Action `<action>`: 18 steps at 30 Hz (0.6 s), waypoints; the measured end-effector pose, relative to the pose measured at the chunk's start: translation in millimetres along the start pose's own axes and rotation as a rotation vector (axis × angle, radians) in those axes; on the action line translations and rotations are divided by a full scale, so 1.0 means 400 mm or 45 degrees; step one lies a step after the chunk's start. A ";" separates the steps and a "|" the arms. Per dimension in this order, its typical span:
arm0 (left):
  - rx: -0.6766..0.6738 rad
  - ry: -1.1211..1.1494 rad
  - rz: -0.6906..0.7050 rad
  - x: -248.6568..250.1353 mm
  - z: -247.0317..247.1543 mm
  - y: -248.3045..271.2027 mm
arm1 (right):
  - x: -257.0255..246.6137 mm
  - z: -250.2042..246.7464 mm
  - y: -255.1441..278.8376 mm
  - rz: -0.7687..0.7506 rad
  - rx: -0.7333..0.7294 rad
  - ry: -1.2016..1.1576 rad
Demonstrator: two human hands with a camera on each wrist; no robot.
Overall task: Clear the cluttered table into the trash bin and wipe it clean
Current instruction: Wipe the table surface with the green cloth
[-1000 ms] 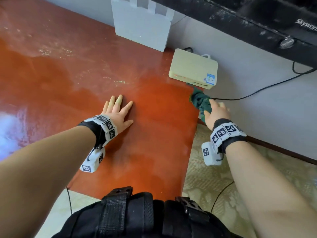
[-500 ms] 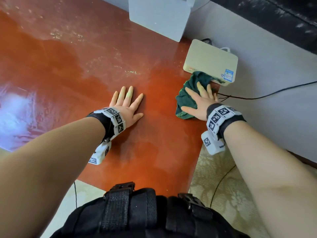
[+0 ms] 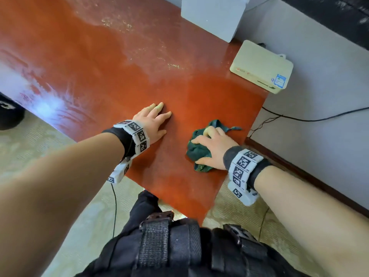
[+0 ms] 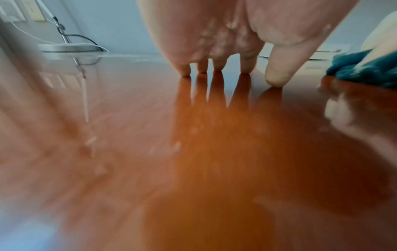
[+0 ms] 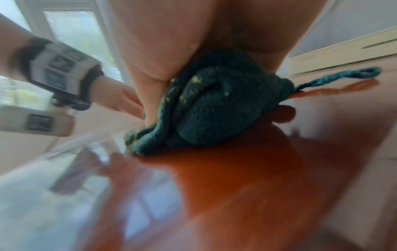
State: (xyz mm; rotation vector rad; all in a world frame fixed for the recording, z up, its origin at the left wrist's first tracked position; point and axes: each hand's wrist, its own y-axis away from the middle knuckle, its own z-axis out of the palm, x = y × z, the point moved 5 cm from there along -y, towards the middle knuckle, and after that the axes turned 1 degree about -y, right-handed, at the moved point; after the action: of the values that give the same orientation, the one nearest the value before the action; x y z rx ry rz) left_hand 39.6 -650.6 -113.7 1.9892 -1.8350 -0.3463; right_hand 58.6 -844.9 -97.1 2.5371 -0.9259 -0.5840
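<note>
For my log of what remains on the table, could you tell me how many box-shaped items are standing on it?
2. A white box stands at the table's far edge, and a cream device sits at the far right corner. More may lie outside the view.

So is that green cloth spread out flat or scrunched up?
Scrunched up. The cloth sits in a lumpy wad with thick folds under the right hand, its loop trailing on the table.

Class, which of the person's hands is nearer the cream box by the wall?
Right. The right hand on the green cloth lies closer to the cream box; the left hand rests farther away.
</note>
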 end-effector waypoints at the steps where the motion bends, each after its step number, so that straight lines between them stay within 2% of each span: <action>1: 0.021 -0.001 -0.024 -0.002 0.015 0.026 | -0.044 0.022 0.024 -0.142 -0.068 0.041; 4: 0.052 0.014 -0.094 0.004 0.051 0.090 | -0.153 0.094 0.105 -0.559 -0.407 0.273; 6: 0.061 0.023 -0.127 0.017 0.068 0.124 | -0.160 0.099 0.133 -0.649 -0.550 0.304; 7: 0.065 0.029 -0.138 0.025 0.078 0.139 | -0.147 0.078 0.129 -0.616 -0.504 0.224; 8: 0.075 0.038 -0.147 0.033 0.086 0.153 | -0.123 0.047 0.115 -0.529 -0.365 0.119; 11: 0.102 0.062 -0.152 0.061 0.113 0.189 | -0.008 -0.034 0.061 -0.046 0.184 -0.024; 13: 0.094 0.078 -0.145 0.076 0.128 0.205 | 0.032 -0.016 0.043 0.222 0.222 0.035; 15: 0.075 0.094 -0.136 0.080 0.128 0.212 | 0.018 0.028 0.042 0.199 0.154 0.060; 18: 0.076 0.113 -0.118 0.067 0.101 0.210 | -0.040 0.072 0.066 -0.154 0.047 0.170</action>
State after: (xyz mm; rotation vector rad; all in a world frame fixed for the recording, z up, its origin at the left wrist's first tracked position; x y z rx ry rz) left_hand -50.5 -686.6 -108.7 2.0994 -1.7222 -0.2291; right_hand 19.5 -858.6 -104.8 2.6428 -0.7475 -0.4295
